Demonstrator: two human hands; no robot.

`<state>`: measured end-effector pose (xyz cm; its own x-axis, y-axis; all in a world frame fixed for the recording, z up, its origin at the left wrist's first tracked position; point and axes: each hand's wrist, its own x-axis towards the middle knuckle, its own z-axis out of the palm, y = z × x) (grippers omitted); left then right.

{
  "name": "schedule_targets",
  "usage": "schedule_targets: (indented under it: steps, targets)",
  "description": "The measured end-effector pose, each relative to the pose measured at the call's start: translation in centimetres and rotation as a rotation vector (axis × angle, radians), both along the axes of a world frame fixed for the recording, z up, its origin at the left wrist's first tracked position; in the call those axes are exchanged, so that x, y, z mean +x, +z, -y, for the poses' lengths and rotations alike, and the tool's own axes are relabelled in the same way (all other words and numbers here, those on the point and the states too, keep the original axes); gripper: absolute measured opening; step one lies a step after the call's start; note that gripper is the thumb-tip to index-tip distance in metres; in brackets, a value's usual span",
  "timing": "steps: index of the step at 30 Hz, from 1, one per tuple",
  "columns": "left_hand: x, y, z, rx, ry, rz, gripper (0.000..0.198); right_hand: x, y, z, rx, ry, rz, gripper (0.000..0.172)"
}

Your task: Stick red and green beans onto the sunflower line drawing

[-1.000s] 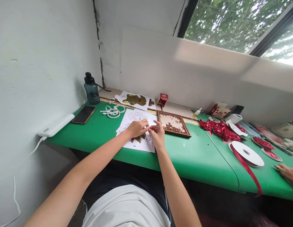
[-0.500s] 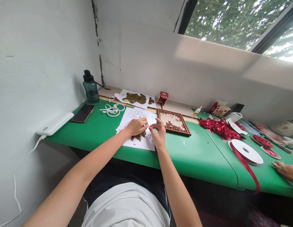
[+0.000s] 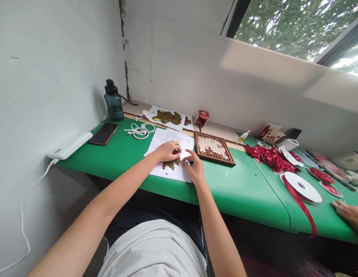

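My left hand (image 3: 168,151) is over a white sheet with a line drawing (image 3: 159,145), its fingers curled together at the tips. Whatever they pinch, if anything, is too small to make out. Dark red beads (image 3: 175,152) show beside these fingers. Green-gold beads (image 3: 171,164) cover the lower part of the drawing. At the sheet's right edge my right hand (image 3: 194,167) is open, thumb and index finger apart, with nothing visible between them. A brown-framed tray (image 3: 231,157) with loose reddish-brown beads lies just right of it.
Behind are a bead-covered picture (image 3: 169,117), a red box (image 3: 202,117) and a glue bottle (image 3: 244,135). To the left are a phone (image 3: 104,133), coiled cable (image 3: 141,131) and water bottle (image 3: 114,105). A ribbon spool (image 3: 308,188), red trims (image 3: 275,158) and another person's hand (image 3: 348,213) are at right.
My right hand's thumb and index finger have parted, and it sits slightly lower and apart from my left hand. More red beads show by my left fingers. The view has shifted slightly.
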<state>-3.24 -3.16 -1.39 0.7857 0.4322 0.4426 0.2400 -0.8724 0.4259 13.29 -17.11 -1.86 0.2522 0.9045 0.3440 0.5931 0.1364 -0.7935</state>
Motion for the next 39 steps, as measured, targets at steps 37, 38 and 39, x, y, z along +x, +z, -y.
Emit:
schedule_targets:
  steps: [37,38,39]
  targets:
    - [-0.1,0.8,0.5,-0.121,-0.042,-0.065,0.012,-0.4,0.4,1.0,0.045,-0.038,0.230,0.034]
    - [-0.1,0.9,0.5,-0.120,-0.042,-0.065,0.012,-0.4,0.4,1.0,0.030,-0.035,0.240,0.035]
    - [-0.1,0.9,0.5,-0.119,-0.043,-0.065,0.011,-0.4,0.4,0.9,0.018,-0.034,0.251,0.035]
